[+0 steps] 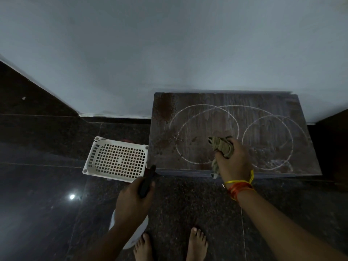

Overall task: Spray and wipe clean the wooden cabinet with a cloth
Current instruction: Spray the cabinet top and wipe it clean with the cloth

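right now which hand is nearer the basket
Left. The left hand, gripping a spray bottle, is just below the basket; the right hand holds the cloth over the cabinet, further right.

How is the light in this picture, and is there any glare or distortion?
Head view: dim, bluish light; one small bright glare spot on the polished dark floor; wide-angle bending curves the wall base and floor joints; the cabinet top, with white ring marks, stays readable; the cloth in the right hand is fairly sharp; the dark sprayer in the left hand is hard to make out.
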